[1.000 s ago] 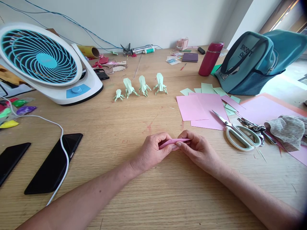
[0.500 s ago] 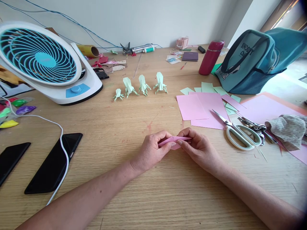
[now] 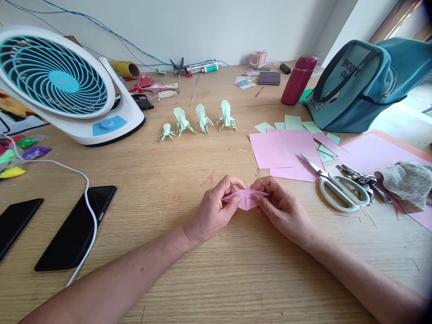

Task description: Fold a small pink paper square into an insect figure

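A small piece of folded pink paper (image 3: 247, 203) with pointed ends is held between my two hands, low in front of me. My left hand (image 3: 219, 203) pinches its left side, thumb on the near face and fingers behind. On the other side my right hand (image 3: 278, 200) grips it the same way, thumb near the centre crease. The paper's outer points are partly covered by fingers. Beyond the hands stand several pale green folded paper figures (image 3: 203, 119) in a row. Flat pink paper sheets (image 3: 297, 146) lie to the right, past my right hand.
White-handled scissors (image 3: 340, 191) rest partly on the pink sheets, beside metal tools (image 3: 362, 180) and a grey cloth (image 3: 405, 184). A fan (image 3: 101, 128) and two black phones (image 3: 76, 229) are at left. Behind stand a red flask (image 3: 299, 81) and a teal backpack (image 3: 354, 90).
The folded pink paper now shows more of its creased near face, its middle spread wider. Both thumbs have moved apart from each other along it.
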Motion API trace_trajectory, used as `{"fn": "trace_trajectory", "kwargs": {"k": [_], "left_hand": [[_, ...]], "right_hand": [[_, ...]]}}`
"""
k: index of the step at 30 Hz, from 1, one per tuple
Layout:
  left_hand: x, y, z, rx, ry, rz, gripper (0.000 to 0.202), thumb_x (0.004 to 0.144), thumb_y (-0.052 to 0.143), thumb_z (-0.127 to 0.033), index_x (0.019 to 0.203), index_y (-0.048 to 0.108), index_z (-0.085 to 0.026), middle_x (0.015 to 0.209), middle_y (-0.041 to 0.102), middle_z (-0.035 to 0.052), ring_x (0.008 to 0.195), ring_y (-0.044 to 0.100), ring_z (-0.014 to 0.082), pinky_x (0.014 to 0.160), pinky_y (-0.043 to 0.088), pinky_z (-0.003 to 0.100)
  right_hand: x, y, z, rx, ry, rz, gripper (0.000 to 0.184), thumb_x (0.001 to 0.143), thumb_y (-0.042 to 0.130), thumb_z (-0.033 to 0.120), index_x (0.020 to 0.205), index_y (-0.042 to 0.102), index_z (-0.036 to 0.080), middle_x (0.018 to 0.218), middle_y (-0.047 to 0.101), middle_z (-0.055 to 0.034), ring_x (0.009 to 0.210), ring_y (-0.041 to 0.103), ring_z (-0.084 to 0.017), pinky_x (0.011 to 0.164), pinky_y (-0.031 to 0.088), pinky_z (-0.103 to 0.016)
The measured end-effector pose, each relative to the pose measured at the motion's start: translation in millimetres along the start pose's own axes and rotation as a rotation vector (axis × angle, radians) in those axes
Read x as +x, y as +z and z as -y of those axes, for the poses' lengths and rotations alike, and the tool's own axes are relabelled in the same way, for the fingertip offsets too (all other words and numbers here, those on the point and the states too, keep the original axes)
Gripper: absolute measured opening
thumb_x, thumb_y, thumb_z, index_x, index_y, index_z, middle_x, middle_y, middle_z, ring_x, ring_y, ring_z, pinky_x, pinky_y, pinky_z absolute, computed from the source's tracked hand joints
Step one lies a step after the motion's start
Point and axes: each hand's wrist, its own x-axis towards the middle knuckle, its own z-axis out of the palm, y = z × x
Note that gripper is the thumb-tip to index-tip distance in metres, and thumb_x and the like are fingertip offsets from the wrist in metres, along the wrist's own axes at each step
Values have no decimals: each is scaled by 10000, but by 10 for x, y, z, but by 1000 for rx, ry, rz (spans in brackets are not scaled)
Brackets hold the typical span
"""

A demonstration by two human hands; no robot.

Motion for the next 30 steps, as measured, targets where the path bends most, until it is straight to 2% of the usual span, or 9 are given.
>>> {"fn": "trace_trajectory", "kwargs": {"k": [2, 6, 9, 12, 18, 25, 30], "left_hand": [[0, -8, -9, 18, 26, 17, 68, 960, 504, -149, 971, 564, -179, 787, 597, -15, 677, 521, 90, 640, 421, 207], [7, -7, -24, 5, 46, 44, 169, 937, 469, -73, 901, 609, -161, 859, 663, 17, 805, 621, 106, 721, 487, 201], [10, 3, -30, -23, 48, 46, 169, 936, 480, -74, 911, 626, -155, 892, 692, 28, 897, 668, 121, 799, 521, 211], [9, 13, -29, -47, 42, 46, 125, 922, 532, -83, 927, 635, -155, 910, 708, 26, 890, 687, 119, 818, 535, 213], [6, 13, 0, -37, 15, 12, 117, 918, 562, -98, 930, 661, -159, 875, 714, 17, 787, 670, 107, 766, 535, 214], [2, -17, 27, 64, -20, -6, 189, 975, 504, -192, 935, 682, -146, 812, 689, 30, 720, 626, 117, 636, 486, 209], [1, -18, 26, 74, -10, 2, 189, 977, 501, -181, 935, 682, -147, 818, 697, 31, 725, 634, 119, 638, 490, 213]], "right_hand": [[2, -1, 8, -11, -9, -6, 92, 990, 538, 304, 952, 556, 223, 832, 534, -3, 716, 498, -142, 626, 431, -268], [5, -6, 13, -18, -1, -6, 118, 987, 534, 305, 912, 554, 215, 786, 519, 7, 680, 474, -135, 608, 411, -268], [5, -8, -1, 17, 22, -8, 120, 979, 543, 317, 922, 562, 213, 808, 560, -4, 710, 527, -141, 632, 439, -272], [8, -11, -17, 77, 52, 1, 113, 975, 551, 315, 943, 577, 210, 844, 616, -20, 773, 596, -153, 686, 476, -279], [15, -21, -23, 88, 73, -20, 82, 962, 581, 279, 955, 620, 207, 857, 654, -20, 764, 600, -135, 670, 471, -254], [7, -31, -34, 50, 79, -13, 98, 965, 565, 284, 933, 623, 212, 809, 616, -3, 689, 549, -130, 635, 462, -266], [3, -45, -41, 22, 78, -5, 104, 965, 561, 282, 942, 626, 204, 815, 626, -9, 691, 547, -130, 643, 459, -269]]}}
